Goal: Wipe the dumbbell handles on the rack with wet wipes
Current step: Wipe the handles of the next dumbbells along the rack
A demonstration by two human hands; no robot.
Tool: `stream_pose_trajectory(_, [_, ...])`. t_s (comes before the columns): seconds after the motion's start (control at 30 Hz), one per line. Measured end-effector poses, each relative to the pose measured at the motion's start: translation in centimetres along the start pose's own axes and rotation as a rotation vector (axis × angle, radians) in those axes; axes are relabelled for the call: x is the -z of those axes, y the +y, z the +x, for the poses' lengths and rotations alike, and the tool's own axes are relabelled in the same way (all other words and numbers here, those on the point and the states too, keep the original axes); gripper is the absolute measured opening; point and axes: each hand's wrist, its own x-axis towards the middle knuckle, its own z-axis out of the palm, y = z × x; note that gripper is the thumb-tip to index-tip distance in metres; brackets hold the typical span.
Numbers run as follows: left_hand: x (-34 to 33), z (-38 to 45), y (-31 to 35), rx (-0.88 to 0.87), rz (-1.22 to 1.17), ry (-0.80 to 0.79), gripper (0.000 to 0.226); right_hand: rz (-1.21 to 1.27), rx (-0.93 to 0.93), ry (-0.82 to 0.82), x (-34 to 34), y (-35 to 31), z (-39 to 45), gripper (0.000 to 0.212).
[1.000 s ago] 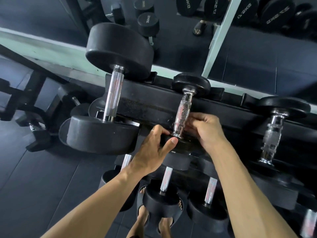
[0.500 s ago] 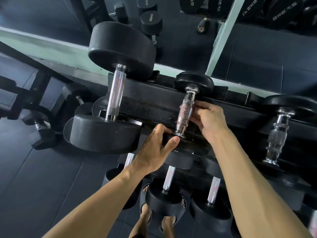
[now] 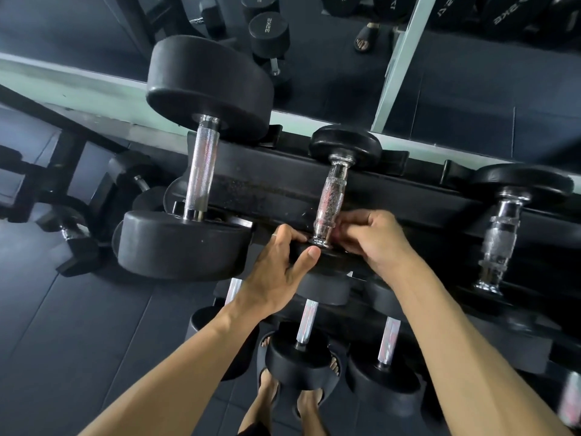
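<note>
A small dumbbell with a knurled chrome handle (image 3: 330, 199) lies across the top tier of the black rack (image 3: 267, 187), its far head (image 3: 345, 145) against the back rail. My left hand (image 3: 276, 272) grips the near black head, fingers over its top and thumb on its front face. My right hand (image 3: 374, 240) curls its fingers round the lower end of the handle, just above the near head. No wipe shows; anything under those fingers is hidden.
A large dumbbell (image 3: 201, 171) sits to the left on the same tier and another chrome-handled one (image 3: 500, 237) to the right. Lower tiers hold more dumbbells (image 3: 306, 322). A mirror (image 3: 345, 58) stands behind the rack. My sandalled feet (image 3: 267, 401) stand on dark floor tiles.
My right hand has slid down the handle from its middle to its lower end. My left hand has stayed on the near head.
</note>
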Motion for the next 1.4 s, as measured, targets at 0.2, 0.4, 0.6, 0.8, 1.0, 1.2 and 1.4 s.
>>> stream_pose_trajectory(0.2, [-0.5,0.1,-0.4,-0.012,-0.003,0.021,0.063,0.276,0.115,0.173,1.0,-4.0,3.0,0.029])
stream_pose_trajectory(0.4, [-0.5,0.0,0.2,-0.013,-0.025,0.028,0.071,0.257,0.028,0.026,0.5,-0.7,0.5,0.028])
stream_pose_trajectory(0.6, [-1.1,-0.1,0.7,0.008,-0.01,0.028,0.07,0.099,0.236,0.183,1.6,-3.4,1.5,0.028])
stream_pose_trajectory(0.8, [-1.2,-0.3,1.5,0.047,0.033,0.015,0.061,-0.244,0.182,0.107,1.4,0.5,-1.6,0.037])
stream_pose_trajectory(1.0, [-2.2,-0.3,3.6,0.054,0.216,0.018,0.057,0.035,0.243,0.205,2.4,0.3,-5.3,0.033])
stream_pose_trajectory(1.2, [-0.4,0.4,5.5,-0.103,0.055,0.037,0.048,0.202,0.253,0.162,1.1,-0.1,-7.5,0.014])
stream_pose_trajectory(1.4, [1.1,1.8,6.4,-0.08,-0.236,0.007,0.014,0.107,0.334,0.131,-0.4,-0.6,-7.7,0.025])
